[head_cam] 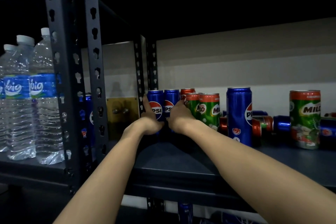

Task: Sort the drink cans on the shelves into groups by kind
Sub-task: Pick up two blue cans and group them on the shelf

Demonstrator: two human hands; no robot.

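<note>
Two blue Pepsi cans stand upright side by side at the shelf's back left corner. My left hand (150,117) wraps the left Pepsi can (156,102) from its left side. My right hand (179,114) wraps the right Pepsi can (171,100) from its right side. A red can (187,91) stands behind them. Two green Milo cans (206,109) stand just right of my right hand. Farther right stand a tall Pepsi can (239,114) and another Milo can (305,118).
Several cans lie on their sides (263,123) at the back of the dark shelf (181,162). A perforated black upright (94,71) divides this bay from the left one, where water bottles (27,96) and another Pepsi can (89,114) stand.
</note>
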